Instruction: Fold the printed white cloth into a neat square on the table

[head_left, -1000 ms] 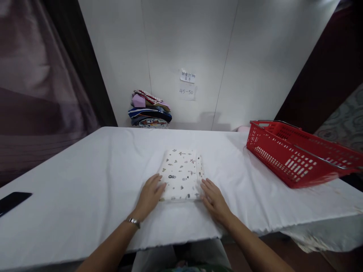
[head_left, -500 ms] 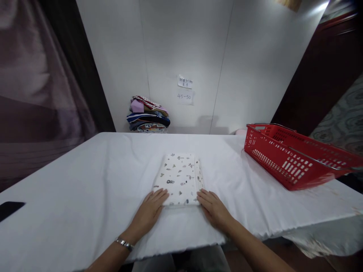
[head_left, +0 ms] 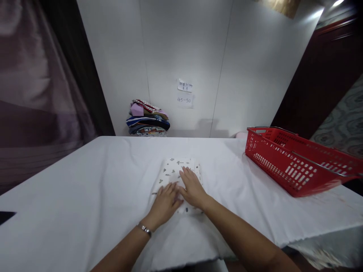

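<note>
The left hand (head_left: 166, 204), a metal band (head_left: 144, 229) at its wrist, and the right hand (head_left: 193, 189) spread flat, fingers extended, over a rectangular folded cloth (head_left: 170, 170) with small printed motifs, lying on a softly creased white tablecloth (head_left: 70, 196). Rightward sits a slotted red basket (head_left: 279, 166); farther, a rumpled fabric stack (head_left: 149, 122) before a smooth, panelled wall (head_left: 181, 45).

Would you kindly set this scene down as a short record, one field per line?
Left hand: open, laid on the cloth's near part
Right hand: open, over the cloth, reaching farther than the left
Cloth: folded, white, small printed motifs
Surface: white-covered table
Right side: red basket
Beyond far edge: folded fabric pile
Wall note: "45-50"
</note>
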The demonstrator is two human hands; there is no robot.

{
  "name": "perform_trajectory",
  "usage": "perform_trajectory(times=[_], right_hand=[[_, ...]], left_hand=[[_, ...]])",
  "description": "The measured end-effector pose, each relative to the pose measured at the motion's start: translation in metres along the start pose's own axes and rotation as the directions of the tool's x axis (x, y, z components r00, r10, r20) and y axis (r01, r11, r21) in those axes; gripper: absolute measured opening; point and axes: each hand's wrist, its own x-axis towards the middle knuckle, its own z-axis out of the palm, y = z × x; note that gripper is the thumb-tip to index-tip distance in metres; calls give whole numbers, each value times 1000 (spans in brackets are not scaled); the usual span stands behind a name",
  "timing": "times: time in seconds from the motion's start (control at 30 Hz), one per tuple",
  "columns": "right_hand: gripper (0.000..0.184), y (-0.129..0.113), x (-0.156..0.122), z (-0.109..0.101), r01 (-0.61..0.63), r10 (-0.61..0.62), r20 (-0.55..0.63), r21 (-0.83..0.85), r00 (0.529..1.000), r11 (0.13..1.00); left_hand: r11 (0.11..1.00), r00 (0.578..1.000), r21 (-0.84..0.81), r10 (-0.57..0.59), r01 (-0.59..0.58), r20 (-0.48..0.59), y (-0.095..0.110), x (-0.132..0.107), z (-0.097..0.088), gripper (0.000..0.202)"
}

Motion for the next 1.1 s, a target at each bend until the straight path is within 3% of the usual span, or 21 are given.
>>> perform_trajectory(times=[0.17,0.33,0.5,0.63,0.73,0.87,1.0,1.1], right_hand=[[71,27,60,16,-232,232,22,-3,973,973],[69,79,72,37,-427,440,75,-139,895,893],[69,96,68,47,-411,419,42,-131,907,902],[56,96,66,42,-396,396,23,-29,918,918],[52,100,55,40,-420,423,3,123,906,899],[67,94,22,41,-499,533,19,382,846,778],[73,76,-15,38,-495,599,23,591,800,637],[76,65,-35,35,-484,632,58,699,773,527]], left_hand=[[995,1000,101,15,-13,-24,-2,1,19,52],[989,998,139,51,-47,-24,-6,-2,23,51],[993,999,114,40,-38,-9,-5,-2,24,51],[1000,1000,12,17,-18,14,-6,-1,20,50],[992,995,-77,-98,95,-32,-16,1,13,46],[921,926,-182,-364,344,-96,-39,6,0,49],[764,817,-329,-575,555,41,-57,15,-11,62],[659,764,-415,-625,627,161,-60,24,-16,60]])
